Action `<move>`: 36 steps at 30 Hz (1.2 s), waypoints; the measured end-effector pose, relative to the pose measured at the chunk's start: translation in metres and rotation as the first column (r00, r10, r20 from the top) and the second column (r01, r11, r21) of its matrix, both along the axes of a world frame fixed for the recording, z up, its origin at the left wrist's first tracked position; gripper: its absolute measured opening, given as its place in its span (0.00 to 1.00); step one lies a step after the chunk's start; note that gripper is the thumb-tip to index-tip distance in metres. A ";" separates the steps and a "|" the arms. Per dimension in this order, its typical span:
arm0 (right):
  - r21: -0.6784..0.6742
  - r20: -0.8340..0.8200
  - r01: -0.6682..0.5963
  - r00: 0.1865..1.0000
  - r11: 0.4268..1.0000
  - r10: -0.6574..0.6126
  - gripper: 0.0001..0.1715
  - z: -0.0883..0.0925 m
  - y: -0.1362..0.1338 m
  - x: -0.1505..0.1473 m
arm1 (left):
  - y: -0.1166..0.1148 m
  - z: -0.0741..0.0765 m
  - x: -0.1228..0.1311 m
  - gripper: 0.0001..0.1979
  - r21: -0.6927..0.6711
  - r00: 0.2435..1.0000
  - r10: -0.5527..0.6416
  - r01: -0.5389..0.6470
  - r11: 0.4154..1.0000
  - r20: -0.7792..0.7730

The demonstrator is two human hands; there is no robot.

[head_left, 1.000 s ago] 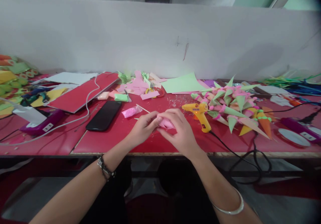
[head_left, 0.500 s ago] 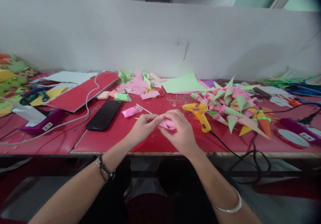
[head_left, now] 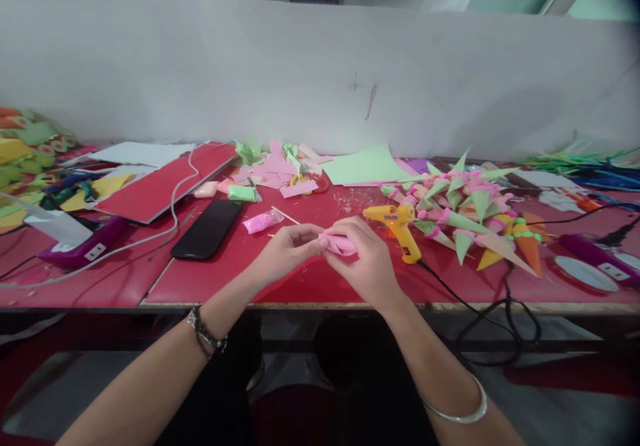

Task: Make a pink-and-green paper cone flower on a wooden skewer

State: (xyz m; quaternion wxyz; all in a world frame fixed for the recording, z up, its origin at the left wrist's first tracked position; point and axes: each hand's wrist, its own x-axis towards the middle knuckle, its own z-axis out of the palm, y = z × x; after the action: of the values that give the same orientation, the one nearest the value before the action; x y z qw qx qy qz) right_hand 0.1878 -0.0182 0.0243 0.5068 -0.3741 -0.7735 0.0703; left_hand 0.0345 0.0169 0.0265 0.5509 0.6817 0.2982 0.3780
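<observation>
Pink paper (head_left: 343,245) has shifted slightly rightward, held in both hands (head_left: 285,254) (head_left: 369,263).

Head camera, near, above hands (head_left: 367,267), facing forward-down across table (head_left: 195,285).

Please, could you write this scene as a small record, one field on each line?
left hand: thumb and fingers closed at the left end of a pink piece
right hand: curled around the same piece
surface: red table
right of hands: yellow glue gun, lying on its side; beyond it, a pile of paper cones
left of hands: black phone, pink packet
unclear: the piece's full shape, partly hidden by fingers
</observation>
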 end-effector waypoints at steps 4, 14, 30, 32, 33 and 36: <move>-0.033 0.012 -0.006 1.000 0.999 0.006 0.07 0.000 0.000 0.002 | 0.000 -0.001 0.000 0.10 -0.034 1.000 -0.017 0.017 0.999 0.002; 0.029 0.122 0.009 0.992 1.000 -0.013 0.15 -0.006 0.000 -0.003 | 0.004 -0.003 -0.002 0.13 -0.009 0.995 0.089 -0.090 0.996 -0.052; 0.070 0.057 0.093 0.994 0.993 -0.097 0.10 -0.008 0.000 -0.006 | -0.001 -0.001 0.001 0.12 -0.011 0.995 0.097 -0.097 0.995 -0.031; 0.068 0.042 0.058 0.997 0.996 -0.061 0.09 -0.007 0.000 -0.005 | 0.000 -0.001 -0.001 0.12 -0.007 0.996 0.083 -0.083 0.997 -0.037; 0.067 0.035 0.043 0.998 0.997 -0.046 0.09 -0.006 -0.001 -0.005 | 0.000 -0.001 -0.001 0.12 -0.004 0.996 0.081 -0.082 0.997 -0.039; 0.071 0.020 0.029 0.999 0.997 -0.030 0.07 -0.004 -0.001 -0.005 | 0.001 0.000 -0.003 0.11 -0.009 0.996 0.082 -0.082 0.997 -0.039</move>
State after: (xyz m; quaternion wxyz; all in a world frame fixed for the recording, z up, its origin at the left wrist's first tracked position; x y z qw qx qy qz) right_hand 0.1826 -0.0192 0.0199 0.5124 -0.3681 -0.7752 0.0316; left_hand 0.0315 0.0177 0.0265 0.5327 0.6732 0.3384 0.3854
